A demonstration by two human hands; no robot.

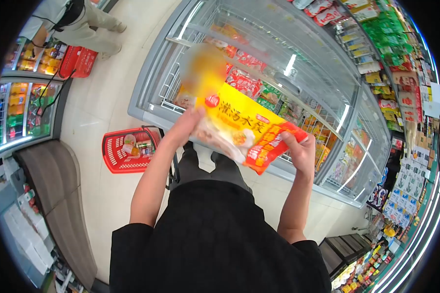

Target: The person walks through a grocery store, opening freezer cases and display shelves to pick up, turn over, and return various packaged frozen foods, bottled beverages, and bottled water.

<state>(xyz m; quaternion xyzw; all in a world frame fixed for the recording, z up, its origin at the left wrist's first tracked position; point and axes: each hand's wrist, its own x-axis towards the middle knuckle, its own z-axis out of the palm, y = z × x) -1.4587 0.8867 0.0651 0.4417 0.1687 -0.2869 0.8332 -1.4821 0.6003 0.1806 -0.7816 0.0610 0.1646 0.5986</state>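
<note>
A yellow and red bag of frozen dumplings (237, 122) is stretched out between my two hands, its printed front facing me. My left hand (187, 127) pinches the bag's left edge. At the other end, my right hand (300, 150) grips the red corner with the thumb on top. Part of the bag's upper left is blurred. Just beyond the bag lies a chest freezer (149, 93) with glass lids, and several packets of frozen food (244, 82) sit in its wire baskets. Down by my left leg, a red shopping basket (113, 166) holds a few small items.
At the upper left, another person (83, 24) stands near a second red basket (78, 62). Drinks fridges (22, 115) line the left side, with a dark padded bench-like surface (54, 195) below. Stocked shelves (401, 88) run along the right.
</note>
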